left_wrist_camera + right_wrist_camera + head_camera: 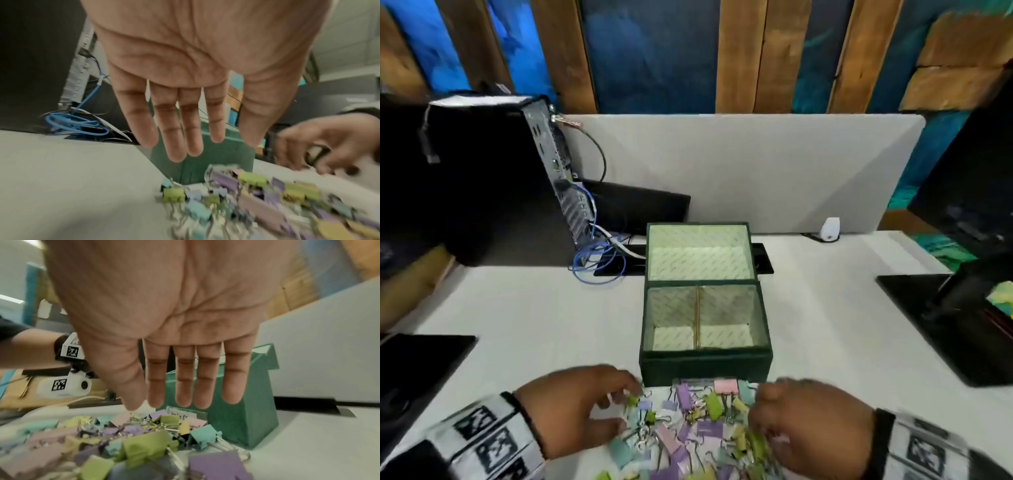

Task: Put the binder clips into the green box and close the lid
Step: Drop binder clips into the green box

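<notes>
The green box (705, 365) stands open at mid-table, its lid (698, 253) tilted back and its two compartments empty. A pile of pastel binder clips (688, 428) lies right in front of it, near the table's front edge. My left hand (619, 404) hovers at the pile's left edge, and the left wrist view shows its fingers (195, 146) straight above the clips (246, 194), holding nothing. My right hand (760, 407) is at the pile's right edge. Its fingers (183, 395) hang straight over the clips (144, 443), the thumb tip reaching the pile by the box (246, 426).
A black computer tower (493, 171) with a blue cable (599, 270) stands at the back left. A grey divider panel (739, 171) closes the back. Black mats lie at the left (414, 370) and right (945, 325). A small white device (830, 229) sits by the panel.
</notes>
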The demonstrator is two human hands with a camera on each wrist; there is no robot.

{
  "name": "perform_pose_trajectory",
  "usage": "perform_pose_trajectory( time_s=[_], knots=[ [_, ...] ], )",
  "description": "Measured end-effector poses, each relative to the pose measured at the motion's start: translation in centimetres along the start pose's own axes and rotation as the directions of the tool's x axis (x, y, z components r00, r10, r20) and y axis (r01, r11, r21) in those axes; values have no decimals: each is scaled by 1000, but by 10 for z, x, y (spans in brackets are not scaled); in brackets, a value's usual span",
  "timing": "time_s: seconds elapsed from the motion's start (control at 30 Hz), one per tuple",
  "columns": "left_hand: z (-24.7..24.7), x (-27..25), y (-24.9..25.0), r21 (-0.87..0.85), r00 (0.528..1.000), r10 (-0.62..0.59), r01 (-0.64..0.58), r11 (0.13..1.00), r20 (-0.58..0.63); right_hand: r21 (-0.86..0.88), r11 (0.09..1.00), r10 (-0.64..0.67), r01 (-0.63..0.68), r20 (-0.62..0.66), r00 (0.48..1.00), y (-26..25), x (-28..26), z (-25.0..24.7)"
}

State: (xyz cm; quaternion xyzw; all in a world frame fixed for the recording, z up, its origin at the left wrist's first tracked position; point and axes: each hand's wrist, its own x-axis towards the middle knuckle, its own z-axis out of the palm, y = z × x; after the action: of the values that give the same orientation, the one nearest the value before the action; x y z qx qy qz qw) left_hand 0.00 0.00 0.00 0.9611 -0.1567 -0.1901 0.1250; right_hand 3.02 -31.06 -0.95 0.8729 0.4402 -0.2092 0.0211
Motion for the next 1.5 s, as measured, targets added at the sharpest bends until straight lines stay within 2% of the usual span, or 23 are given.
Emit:
perform_pose_trajectory(
  time_s=[0.03,0.1,0.27,0.33,0.4,0.57,0.77,0.93,1.07,1.17,1.23,1.3,1.43,1.5],
  knots=[
    [1,2,7,18,998,13,-14,1000,54,11,1000,8,-8,-6,1000,-1,17,-10],
    [10,7,19,96,992,-43,31,995,123,-52,999,-11,7,-83,997,-4,27,-7],
    [21,32,47,278,999,20,-10,961,-33,-169,985,7,-24,-103,995,-18,48,-1],
    [21,41,58,275,998,16,1,961,-59,-156,986,38,-52,-95,995,-22,54,0],
    [24,50,66,284,999,-8,18,959,-36,-180,980,80,-90,-62,995,-26,57,3],
    [35,70,71,368,998,-56,60,928,-23,-232,964,115,-131,-81,990,-25,64,4],
    [33,76,64,362,997,-62,38,931,56,-169,975,134,-145,-73,988,-20,64,1],
    [33,68,65,352,997,-30,5,936,65,-24,985,165,-170,-153,974,-22,44,-11],
    [26,51,65,269,998,-37,48,962,-47,64,982,187,-177,-245,951,-27,26,-21],
    [26,40,62,276,987,-120,147,950,-109,63,978,210,-201,-337,918,-29,20,-35],
    [30,37,59,285,974,-207,223,932,-88,57,974,223,-219,-404,887,-29,20,-48],
    [33,37,55,316,968,-246,247,916,-41,54,972,228,-229,-459,859,-29,26,-61],
    [31,40,47,333,978,-209,199,922,-5,66,981,185,-180,-572,799,-26,51,-82],
    [31,44,47,316,983,-181,173,933,-2,61,985,166,-161,-586,793,-23,68,-88]
  ],
)
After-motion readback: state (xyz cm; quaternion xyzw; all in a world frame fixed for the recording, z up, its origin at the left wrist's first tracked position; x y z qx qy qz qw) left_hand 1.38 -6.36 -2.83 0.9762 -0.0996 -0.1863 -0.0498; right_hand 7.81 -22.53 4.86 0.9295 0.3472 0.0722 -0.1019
